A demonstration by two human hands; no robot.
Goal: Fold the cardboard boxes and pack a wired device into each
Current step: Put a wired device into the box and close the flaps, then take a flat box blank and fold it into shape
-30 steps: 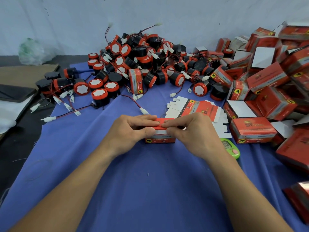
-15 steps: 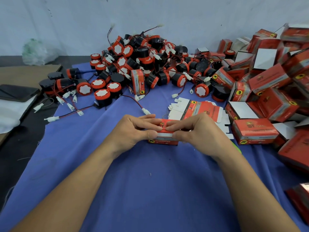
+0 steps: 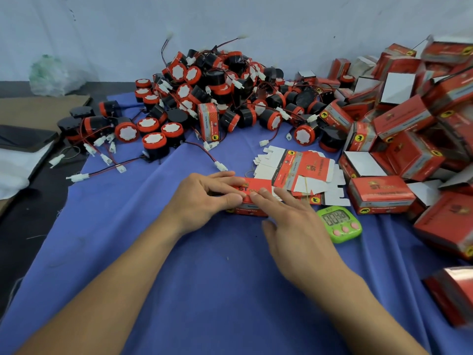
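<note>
A small red cardboard box (image 3: 252,187) lies flat on a blue cloth (image 3: 204,278), low and wide, with its printed top face up. The left hand (image 3: 204,198) holds the box's left end, fingers curled over the top and thumb pressed against the near side. The right hand (image 3: 294,226) is spread with straight fingers and holds nothing; its fingertips (image 3: 257,197) lie at the box's near top edge, beside the left thumb, and the right thumb sticks out to the side. This hand is slightly blurred.

Just beyond the held box and to its right, flat box blanks (image 3: 304,170) lie unfolded in a loose stack, red print and white flaps showing. Just right of the right hand sits a green digital timer (image 3: 339,222) with pink buttons. Past the timer, a closed red box (image 3: 381,197) rests on the cloth in front of a large heap of folded boxes (image 3: 409,116) that fills the right side.

Farther from the grip, a pile of round black and red wired devices (image 3: 217,93) lies against the wall, with one upright box (image 3: 209,121) standing at its near edge. A white connector (image 3: 220,165) on a red and black wire lies just beyond the left hand's fingers.

Far to the left, off the cloth, are a cardboard sheet (image 3: 38,108) and a crumpled plastic bag (image 3: 51,75)
</note>
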